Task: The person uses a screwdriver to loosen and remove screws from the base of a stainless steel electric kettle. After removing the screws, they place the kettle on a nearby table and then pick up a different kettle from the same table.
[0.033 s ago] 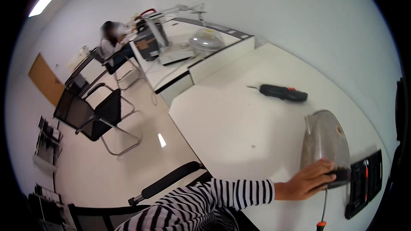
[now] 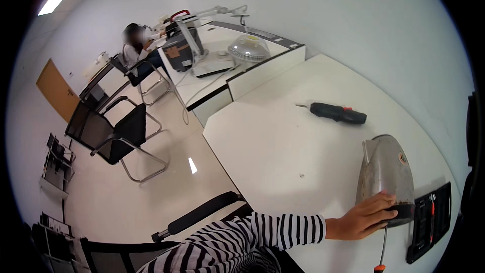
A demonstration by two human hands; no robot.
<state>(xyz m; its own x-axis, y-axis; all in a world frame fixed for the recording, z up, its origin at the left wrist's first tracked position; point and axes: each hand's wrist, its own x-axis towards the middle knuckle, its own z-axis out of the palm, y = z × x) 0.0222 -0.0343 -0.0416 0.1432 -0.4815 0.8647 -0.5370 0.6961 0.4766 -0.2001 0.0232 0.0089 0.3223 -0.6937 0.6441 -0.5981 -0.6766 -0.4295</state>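
Note:
A worn metal kettle (image 2: 380, 172) lies on its side at the right of the white table, spout toward the far side and its black base toward me. My left hand (image 2: 361, 218) comes in from the left in a striped sleeve, its fingers curved over the kettle near the base, holding it. Below the base, a screwdriver (image 2: 384, 247) points up at the kettle's underside; its orange and black handle runs into the lower edge. Whether the tip touches a screw is hidden. My right hand is out of the picture.
Farther up the table lies a black power screwdriver (image 2: 337, 113). Right of the kettle sits a black tool case (image 2: 417, 242) holding a red-handled tool (image 2: 432, 215). Beyond a low partition (image 2: 268, 73) stands a desk lamp (image 2: 250, 48). A person (image 2: 136, 50) sits far left, past a black chair (image 2: 121, 131).
The whole picture has shifted slightly right and down and looks sharper. My left hand keeps its place on the kettle, and the screwdriver stays below the base.

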